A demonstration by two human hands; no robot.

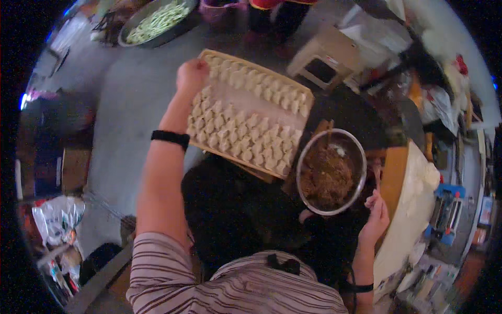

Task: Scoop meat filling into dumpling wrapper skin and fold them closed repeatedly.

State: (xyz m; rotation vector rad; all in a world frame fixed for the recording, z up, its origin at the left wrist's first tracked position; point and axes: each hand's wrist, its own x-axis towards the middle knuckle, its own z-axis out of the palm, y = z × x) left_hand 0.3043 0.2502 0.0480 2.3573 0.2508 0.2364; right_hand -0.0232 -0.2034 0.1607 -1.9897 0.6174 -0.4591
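A shallow wooden-edged tray (pixel 251 96) lies before me, lined with rows of small folded dumplings (pixel 243 137). Between two groups of rows runs a bare floured strip. My left hand (pixel 192 74) is at the tray's far left corner, its fingers down by the end dumplings; whether they hold one is hidden. To the right of the tray is a round metal bowl (pixel 329 172) of brown minced filling, with wooden handles (pixel 326 126) leaning at its far rim. My right hand (pixel 377 214), right of the bowl, grips a thin blurred utensil (pixel 377 178) pointing away from me.
At my right, a wooden-edged board (pixel 408 196) carries pale dough or flour. Beyond it stands a blue-and-metal device (pixel 445 214). A beige plastic stool (pixel 329 59) is past the tray. A basin of green strips (pixel 160 21) sits at far left, with a silvery bag (pixel 59 219) nearer.
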